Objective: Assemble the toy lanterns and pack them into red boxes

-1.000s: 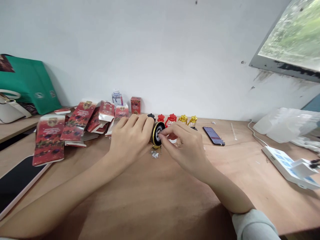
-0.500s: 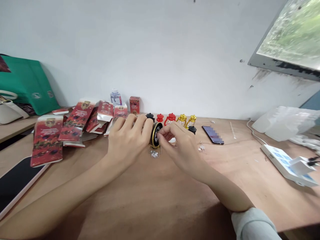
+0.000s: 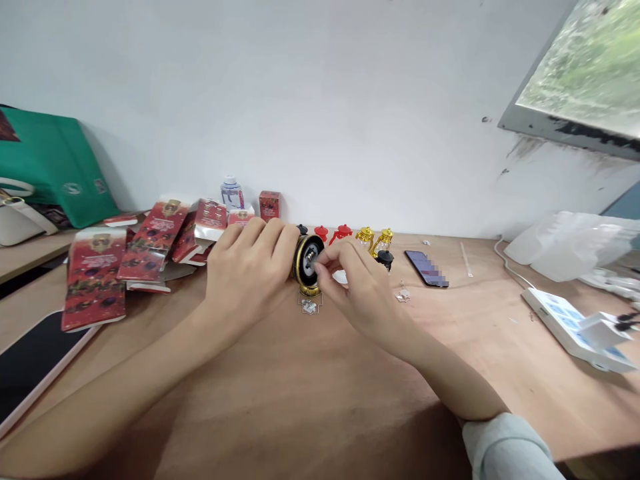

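Note:
My left hand (image 3: 253,267) is wrapped round a small black-and-gold lantern (image 3: 300,267), tipped so its round base faces right. Inside the base a dark recess with small metal parts shows. My right hand (image 3: 357,283) has thumb and forefinger pinched together at that recess; whatever lies between the fingertips is too small to make out. Below the lantern, a little clear-and-silver piece (image 3: 309,306) lies on the table. Behind my hands stand red lanterns (image 3: 343,231), gold lanterns (image 3: 384,241) and a black lantern (image 3: 385,259), partly hidden.
Opened red boxes (image 3: 97,280) lie on the left, near a tablet (image 3: 37,367). A bottle (image 3: 231,195) and a small red box (image 3: 270,205) stand by the wall. To the right are a phone (image 3: 423,267), a power strip (image 3: 565,327) and white plastic wrapping (image 3: 560,247).
The lantern's base has turned more towards me, so its inside shows more. My left hand has shifted slightly left; my right fingertips stay at the base.

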### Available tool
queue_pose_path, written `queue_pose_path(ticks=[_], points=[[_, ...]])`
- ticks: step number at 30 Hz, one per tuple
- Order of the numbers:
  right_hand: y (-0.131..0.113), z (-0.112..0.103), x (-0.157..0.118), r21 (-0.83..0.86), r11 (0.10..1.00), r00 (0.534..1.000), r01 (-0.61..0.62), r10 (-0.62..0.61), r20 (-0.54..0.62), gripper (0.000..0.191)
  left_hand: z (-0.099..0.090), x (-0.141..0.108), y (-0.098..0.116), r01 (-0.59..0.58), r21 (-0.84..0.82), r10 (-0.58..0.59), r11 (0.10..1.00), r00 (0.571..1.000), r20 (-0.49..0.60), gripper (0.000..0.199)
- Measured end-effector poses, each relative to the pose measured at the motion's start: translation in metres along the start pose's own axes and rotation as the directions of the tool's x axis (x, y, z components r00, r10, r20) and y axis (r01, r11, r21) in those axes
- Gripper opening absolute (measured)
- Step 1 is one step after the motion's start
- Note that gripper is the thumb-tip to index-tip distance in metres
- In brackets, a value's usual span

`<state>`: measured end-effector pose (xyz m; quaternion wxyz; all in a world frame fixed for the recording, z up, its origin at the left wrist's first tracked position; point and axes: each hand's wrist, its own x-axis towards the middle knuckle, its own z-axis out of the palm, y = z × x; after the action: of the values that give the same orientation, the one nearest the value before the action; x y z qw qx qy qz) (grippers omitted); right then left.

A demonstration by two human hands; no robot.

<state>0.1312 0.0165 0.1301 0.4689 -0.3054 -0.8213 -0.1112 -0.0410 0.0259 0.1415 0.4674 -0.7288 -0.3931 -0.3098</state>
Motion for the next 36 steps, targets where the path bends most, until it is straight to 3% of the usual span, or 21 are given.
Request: queue_pose_path(ticks=[5, 12, 21, 28, 36], points=[[-0.001, 0.000, -0.001, -0.023, 0.999, 0.996, 0.030, -0.032, -0.082, 0.015, -0.002, 0.000, 0.002, 0.000, 0.017, 0.000, 1.000, 1.000, -0.004, 0.015], [-0.004, 0.000, -0.006, 0.010, 0.992, 0.991, -0.125, 0.125, -0.046, 0.014, -0.002, -0.001, 0.011, -0.014, 0.062, 0.015, 0.998, 1.000, -0.010, 0.019], [-0.004, 0.000, -0.001, 0.087, 0.952, 0.948, -0.295, 0.280, 0.152, 0.011, -0.003, -0.001, 0.015, -0.052, 0.145, 0.050, 0.988, 0.999, 0.016, 0.025], [-0.001, -0.002, 0.000, 0.118, 0.962, 0.965, -0.247, 0.233, 0.123, 0.009, -0.002, -0.001, 0.012, 0.007, -0.019, -0.007, 1.000, 1.000, 0.025, 0.021], [0.001, 0.002, 0.000, 0.083, 0.975, 0.976, -0.206, 0.199, 0.091, 0.009, 0.001, 0.000, 0.011, -0.011, 0.028, 0.011, 1.000, 1.000, 0.023, 0.018]])
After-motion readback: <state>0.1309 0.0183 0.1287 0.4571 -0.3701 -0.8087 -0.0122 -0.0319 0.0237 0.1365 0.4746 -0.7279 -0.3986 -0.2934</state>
